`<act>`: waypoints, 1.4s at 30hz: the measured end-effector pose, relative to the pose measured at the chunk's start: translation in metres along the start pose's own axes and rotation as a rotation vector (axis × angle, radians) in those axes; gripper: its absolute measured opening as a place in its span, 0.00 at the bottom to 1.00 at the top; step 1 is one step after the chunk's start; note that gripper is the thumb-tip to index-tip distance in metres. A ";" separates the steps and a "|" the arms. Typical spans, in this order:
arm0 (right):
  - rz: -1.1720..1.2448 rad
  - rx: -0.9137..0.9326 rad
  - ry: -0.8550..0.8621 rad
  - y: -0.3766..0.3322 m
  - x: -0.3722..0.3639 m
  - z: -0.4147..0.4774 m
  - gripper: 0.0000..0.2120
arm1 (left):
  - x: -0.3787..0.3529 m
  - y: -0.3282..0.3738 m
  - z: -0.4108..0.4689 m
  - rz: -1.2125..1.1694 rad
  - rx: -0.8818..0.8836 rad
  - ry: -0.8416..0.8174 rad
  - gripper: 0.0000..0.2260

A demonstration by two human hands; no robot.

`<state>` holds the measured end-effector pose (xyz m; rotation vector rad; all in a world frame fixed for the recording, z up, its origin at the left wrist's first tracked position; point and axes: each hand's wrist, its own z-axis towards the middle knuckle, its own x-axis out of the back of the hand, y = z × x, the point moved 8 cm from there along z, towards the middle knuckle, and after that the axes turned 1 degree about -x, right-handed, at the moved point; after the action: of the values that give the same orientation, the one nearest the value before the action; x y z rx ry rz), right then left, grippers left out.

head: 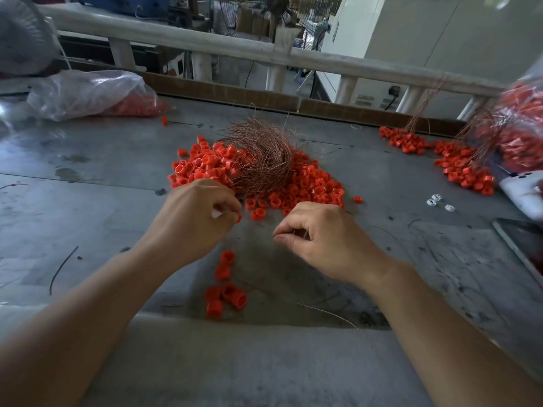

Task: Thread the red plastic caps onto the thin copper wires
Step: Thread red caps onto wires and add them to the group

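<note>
Left hand (194,218) pinches a red cap (238,218) just in front of the cap pile (308,183), right hand (318,236) beside it pinches what looks like one wire (304,234), barely visible; grip near the tip, align with the cap hole, feed straight.

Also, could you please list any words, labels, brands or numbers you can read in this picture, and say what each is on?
None can be read. The small marks on the pale cabinet are too small and blurred; the cardboard boxes behind the railing show no legible print.
</note>
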<state>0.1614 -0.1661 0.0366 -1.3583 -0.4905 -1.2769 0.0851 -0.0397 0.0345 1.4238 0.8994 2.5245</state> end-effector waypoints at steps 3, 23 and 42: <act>-0.007 -0.003 0.002 0.001 0.000 0.001 0.05 | -0.003 0.007 0.002 -0.008 -0.009 0.016 0.06; 0.086 0.025 -0.007 -0.007 -0.018 0.021 0.27 | 0.006 0.014 -0.009 -0.566 0.084 -0.049 0.15; 0.134 -0.032 0.189 0.007 0.008 0.016 0.18 | -0.009 0.050 -0.029 -0.969 -0.109 -0.513 0.07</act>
<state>0.1764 -0.1568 0.0446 -1.2603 -0.2452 -1.2912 0.0761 -0.0973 0.0438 1.1069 0.9858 1.3982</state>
